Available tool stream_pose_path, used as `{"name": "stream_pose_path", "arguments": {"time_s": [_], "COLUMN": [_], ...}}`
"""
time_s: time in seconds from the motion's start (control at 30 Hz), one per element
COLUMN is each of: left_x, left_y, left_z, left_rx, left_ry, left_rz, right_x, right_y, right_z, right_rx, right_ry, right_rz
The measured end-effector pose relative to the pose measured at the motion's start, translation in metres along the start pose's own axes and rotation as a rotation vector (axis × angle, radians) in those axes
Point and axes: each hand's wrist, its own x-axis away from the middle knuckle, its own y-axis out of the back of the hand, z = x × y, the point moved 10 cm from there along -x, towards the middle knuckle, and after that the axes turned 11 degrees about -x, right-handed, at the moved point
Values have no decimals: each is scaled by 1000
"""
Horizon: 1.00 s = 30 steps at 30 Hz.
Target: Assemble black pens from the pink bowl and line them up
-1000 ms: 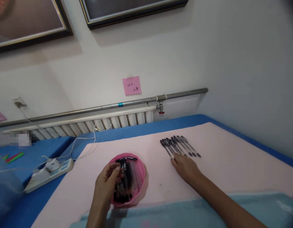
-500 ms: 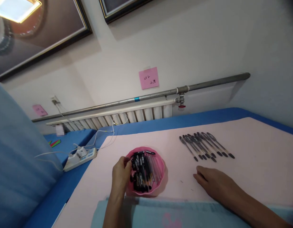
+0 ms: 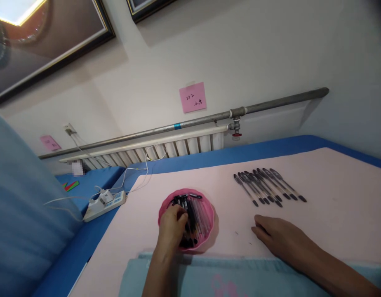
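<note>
My left hand (image 3: 172,226) reaches over a round pink basket (image 3: 161,211), its fingers curled down among black pen parts. Whatever those fingers pinch is hidden by the hand. Clear pen tubes (image 3: 203,216) lie along the basket's right side, and a black cap (image 3: 195,196) lies near its far rim. On the pink sheet, my right hand (image 3: 278,235) rests with its fingers folded in, nothing showing in them. Beyond it, several black-capped pens (image 3: 261,185) lie side by side in a slanted row, apart from the hand.
A light-blue cloth (image 3: 190,274) lies along the near edge of the pink sheet (image 3: 342,198). At left stand a power strip (image 3: 116,201) with white cords and a blue curtain (image 3: 20,206). A radiator (image 3: 193,145) and pipe (image 3: 203,119) run along the wall behind.
My right hand has let go of the row of pens and drawn back toward me. My left hand shifted to the basket's left rim, then moved in over the contents. The view has swung left.
</note>
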Motion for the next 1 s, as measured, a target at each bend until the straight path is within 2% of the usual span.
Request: {"name": "stream_pose_path", "arguments": {"time_s": [0.07, 0.17, 0.43, 0.6, 0.77, 0.93, 1.0], "left_x": [2, 4, 0, -1, -4, -1, 2], "left_y": [-7, -15, -23, -27, -28, -9, -5], "left_z": [-11, -17, -15, -15, -14, -2, -4], "left_rx": [-157, -270, -463, -466, -425, -260, -169], "left_ry": [-34, -25, 36, 60, 80, 109, 104], "left_rz": [27, 50, 131, 175, 170, 114, 78], "right_x": [0, 0, 2, 1, 1, 3, 6], "right_y": [0, 0, -3, -3, -2, 3, 8], "right_z": [1, 1, 0, 1, 2, 5, 13], "right_rx": [2, 6, 16, 10, -4, -46, -72], "right_ry": [3, 7, 47, 48, 38, 19, 14], "right_rz": [1, 1, -8, -7, -6, -11, -19]}}
